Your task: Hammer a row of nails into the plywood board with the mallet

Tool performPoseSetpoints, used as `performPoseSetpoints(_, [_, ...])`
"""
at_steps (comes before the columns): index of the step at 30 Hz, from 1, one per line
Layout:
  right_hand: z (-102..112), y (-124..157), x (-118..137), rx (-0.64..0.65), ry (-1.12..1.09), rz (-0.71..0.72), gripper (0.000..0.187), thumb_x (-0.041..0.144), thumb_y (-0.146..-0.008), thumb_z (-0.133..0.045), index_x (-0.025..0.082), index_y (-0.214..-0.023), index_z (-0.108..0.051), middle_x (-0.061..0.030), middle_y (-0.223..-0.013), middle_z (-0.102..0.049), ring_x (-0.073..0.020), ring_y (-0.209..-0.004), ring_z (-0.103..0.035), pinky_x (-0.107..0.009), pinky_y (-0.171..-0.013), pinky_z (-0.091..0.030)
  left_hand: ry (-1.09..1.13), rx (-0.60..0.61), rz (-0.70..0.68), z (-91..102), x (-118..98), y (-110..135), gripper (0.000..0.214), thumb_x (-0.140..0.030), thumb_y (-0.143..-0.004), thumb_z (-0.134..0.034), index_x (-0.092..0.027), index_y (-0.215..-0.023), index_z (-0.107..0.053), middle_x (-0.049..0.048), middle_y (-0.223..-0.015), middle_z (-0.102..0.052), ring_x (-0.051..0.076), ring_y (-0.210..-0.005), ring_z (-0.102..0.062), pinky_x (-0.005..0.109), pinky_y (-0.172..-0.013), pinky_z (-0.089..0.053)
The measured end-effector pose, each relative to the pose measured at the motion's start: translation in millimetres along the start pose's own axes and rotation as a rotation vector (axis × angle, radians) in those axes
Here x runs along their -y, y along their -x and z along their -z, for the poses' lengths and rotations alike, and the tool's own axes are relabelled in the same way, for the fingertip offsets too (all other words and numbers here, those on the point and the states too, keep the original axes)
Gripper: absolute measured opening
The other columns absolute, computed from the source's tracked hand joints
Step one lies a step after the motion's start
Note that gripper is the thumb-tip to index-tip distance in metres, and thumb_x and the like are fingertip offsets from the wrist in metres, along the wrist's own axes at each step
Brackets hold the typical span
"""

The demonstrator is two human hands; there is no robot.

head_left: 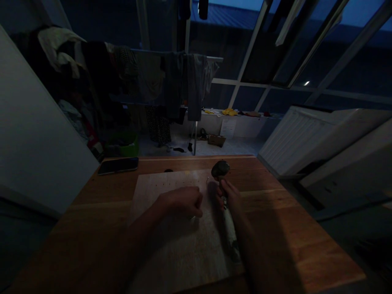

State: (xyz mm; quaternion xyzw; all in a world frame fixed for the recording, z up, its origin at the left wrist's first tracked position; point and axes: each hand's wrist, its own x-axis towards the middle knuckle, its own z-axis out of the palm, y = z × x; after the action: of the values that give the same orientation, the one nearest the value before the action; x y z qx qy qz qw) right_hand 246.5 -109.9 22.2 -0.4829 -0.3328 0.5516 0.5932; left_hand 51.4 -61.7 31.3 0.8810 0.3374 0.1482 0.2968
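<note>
My right hand (229, 195) is wrapped round the upper handle of a hammer (228, 224). Its dark head (220, 168) points away from me, and the pale handle runs back under my forearm. My left hand (185, 201) is closed in a fist over a pale wooden board (180, 253). A small shiny bit shows under the fist; what the fingers hold is hidden. Just left of the hammer head, a small thin nail-like piece (207, 179) stands at the board's far right part. A row of small dark dots, nails or holes, runs along the board's far edge.
The board lies on a wooden table (294, 228). A phone (119, 165) rests at the far left corner, and a small dark round thing (168, 170) sits behind the board. Beyond are a clothes rack with laundry (196, 81), a green basket (131, 147) and windows. The room is dim.
</note>
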Motion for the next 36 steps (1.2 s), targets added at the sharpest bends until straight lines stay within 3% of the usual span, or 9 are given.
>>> performPoseSetpoints(4, [-2.4,1.7,0.8,0.014,0.001,-0.007,0.057,0.066,-0.062,-0.082,0.022,-0.093,-0.061,0.0124,-0.052,-0.049,-0.0062,-0.029,-0.04,-0.018,-0.022,-0.032,-0.154,0.247,0.016,-1.8,-20.5,13.0,0.012,-0.028,-0.068,-0.078,-0.021,-0.074,-0.07,0.0049,-0.089,-0.064,0.019,-0.071,-0.059,0.029,-0.064,-0.046])
performPoseSetpoints(7, [-3.0,2.1,0.8,0.0,0.006,-0.008,0.059,0.068,-0.06,-0.082,0.022,-0.089,-0.06,0.0125,-0.051,-0.049,-0.0063,-0.028,-0.039,-0.019,-0.022,-0.032,-0.233,0.349,0.043,0.9,-30.7,11.9,0.012,-0.027,-0.075,-0.073,-0.02,-0.084,-0.071,0.0068,-0.101,-0.064,0.02,-0.082,-0.063,0.029,-0.069,-0.047])
performPoseSetpoints(9, [-2.8,2.2,1.1,0.003,0.015,-0.007,0.06,0.068,-0.06,-0.083,0.022,-0.091,-0.06,0.0123,-0.051,-0.049,-0.0067,-0.028,-0.039,-0.019,-0.022,-0.032,-0.249,0.347,0.036,3.2,-32.2,11.3,0.013,-0.025,-0.076,-0.071,-0.019,-0.087,-0.07,0.0069,-0.104,-0.064,0.02,-0.085,-0.063,0.028,-0.07,-0.046])
performPoseSetpoints(12, [-1.8,2.3,1.9,0.017,0.035,0.001,0.058,0.066,-0.063,-0.081,0.021,-0.094,-0.061,0.0116,-0.053,-0.05,-0.0071,-0.029,-0.041,-0.02,-0.023,-0.034,-0.206,0.254,-0.028,7.0,-26.7,9.1,0.008,-0.021,-0.077,-0.068,-0.019,-0.085,-0.068,0.0052,-0.098,-0.066,0.018,-0.082,-0.062,0.027,-0.07,-0.045])
performPoseSetpoints(17, [-1.2,2.2,2.0,0.016,0.039,-0.008,0.058,0.066,-0.062,-0.081,0.021,-0.094,-0.062,0.011,-0.053,-0.051,-0.0073,-0.029,-0.041,-0.02,-0.023,-0.034,0.048,-0.055,-0.027,10.6,-1.8,-14.3,0.01,-0.016,-0.083,-0.059,-0.018,-0.089,-0.066,-0.0003,-0.082,-0.068,0.014,-0.073,-0.061,0.024,-0.067,-0.043])
performPoseSetpoints(20, [-1.8,1.6,0.9,0.01,0.035,-0.015,0.061,0.067,-0.062,-0.08,0.021,-0.098,-0.063,0.0115,-0.052,-0.05,-0.0077,-0.029,-0.042,-0.02,-0.022,-0.034,0.137,-0.264,0.05,1.4,17.9,-33.1,0.01,-0.014,-0.083,-0.059,-0.017,-0.087,-0.067,0.0003,-0.081,-0.068,0.014,-0.073,-0.061,0.024,-0.069,-0.045])
performPoseSetpoints(23, [-2.1,1.2,-0.4,0.02,0.032,-0.034,0.063,0.066,-0.062,-0.081,0.02,-0.101,-0.063,0.012,-0.052,-0.05,-0.0078,-0.028,-0.041,-0.021,-0.022,-0.034,0.089,-0.415,0.107,-14.1,34.1,-40.8,0.01,-0.011,-0.081,-0.061,-0.016,-0.084,-0.07,0.0019,-0.078,-0.068,0.015,-0.073,-0.061,0.026,-0.073,-0.046])
performPoseSetpoints(27, [-3.0,1.8,-0.6,0.007,0.036,-0.032,0.063,0.067,-0.062,-0.081,0.021,-0.101,-0.063,0.0124,-0.052,-0.049,-0.0074,-0.028,-0.041,-0.02,-0.022,-0.034,0.041,-0.465,0.071,-26.2,42.7,-36.9,0.012,-0.012,-0.082,-0.063,-0.016,-0.086,-0.074,0.0043,-0.084,-0.068,0.015,-0.074,-0.061,0.026,-0.075,-0.048])
performPoseSetpoints(36, [-1.4,1.4,-5.7,0.03,0.029,-0.044,0.057,0.063,-0.069,-0.08,0.021,-0.103,-0.062,0.0121,-0.054,-0.052,-0.0069,-0.028,-0.043,-0.018,-0.023,-0.033,-0.023,-0.422,0.071,-23.4,38.9,-38.2,0.018,-0.013,-0.082,-0.061,-0.017,-0.088,-0.077,0.006,-0.089,-0.07,0.018,-0.084,-0.065,0.028,-0.081,-0.05])
